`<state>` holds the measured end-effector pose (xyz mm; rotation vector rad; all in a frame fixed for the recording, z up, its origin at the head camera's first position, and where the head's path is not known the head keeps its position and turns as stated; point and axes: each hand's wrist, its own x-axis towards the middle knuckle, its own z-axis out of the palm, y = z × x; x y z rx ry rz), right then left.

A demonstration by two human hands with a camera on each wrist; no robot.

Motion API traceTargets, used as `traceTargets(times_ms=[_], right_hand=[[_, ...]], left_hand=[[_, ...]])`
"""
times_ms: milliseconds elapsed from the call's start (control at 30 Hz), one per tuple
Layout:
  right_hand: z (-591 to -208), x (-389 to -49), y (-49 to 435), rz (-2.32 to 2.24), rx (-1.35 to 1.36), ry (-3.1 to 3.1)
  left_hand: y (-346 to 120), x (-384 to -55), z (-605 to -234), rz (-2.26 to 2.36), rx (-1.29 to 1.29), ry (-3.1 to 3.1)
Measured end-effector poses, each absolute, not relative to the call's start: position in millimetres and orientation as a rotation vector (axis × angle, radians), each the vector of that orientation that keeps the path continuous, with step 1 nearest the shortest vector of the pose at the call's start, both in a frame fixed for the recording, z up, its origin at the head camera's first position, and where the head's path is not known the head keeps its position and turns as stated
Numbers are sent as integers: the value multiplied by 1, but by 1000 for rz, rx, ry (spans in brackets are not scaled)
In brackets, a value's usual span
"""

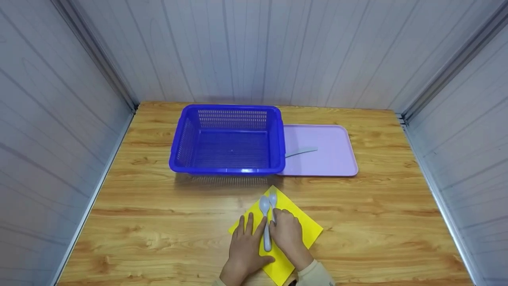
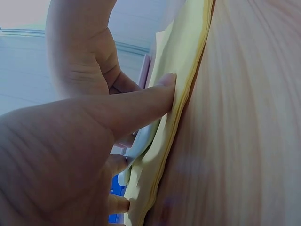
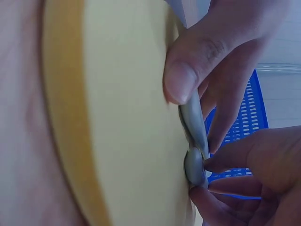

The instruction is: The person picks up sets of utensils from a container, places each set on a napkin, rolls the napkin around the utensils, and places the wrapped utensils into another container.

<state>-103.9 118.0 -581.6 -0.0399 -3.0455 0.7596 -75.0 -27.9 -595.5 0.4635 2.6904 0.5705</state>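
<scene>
A folded yellow napkin (image 1: 305, 226) lies cornerwise on the table, its stacked layers showing in the left wrist view. On it lie a light grey spoon (image 1: 264, 204) and, just to its right, a matching fork (image 1: 272, 198), both heads pointing away from me. My left hand (image 1: 244, 248) rests spread on the napkin's left part, index finger beside the spoon handle and thumb near the napkin's edge. Curled over the fork's handle, my right hand (image 1: 288, 232) pinches it with thumb and fingers. The right wrist view shows the fork handle's end (image 3: 194, 167) between those fingers.
A blue plastic basket (image 1: 227, 171) with slotted walls stands beyond the napkin. Right of it is a pink tray (image 1: 331, 159), its left side hidden by the basket. A grey knife (image 1: 302, 151) lies on the tray, partly hidden too. Panel walls enclose the wooden table (image 1: 158, 222).
</scene>
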Motion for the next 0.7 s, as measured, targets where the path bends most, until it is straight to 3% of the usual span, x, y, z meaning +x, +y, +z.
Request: traceTargets(times_ms=[700], right_hand=[[-587, -96, 124, 734, 160, -2974]], left_hand=[[-29, -72, -603, 600, 589, 2770]])
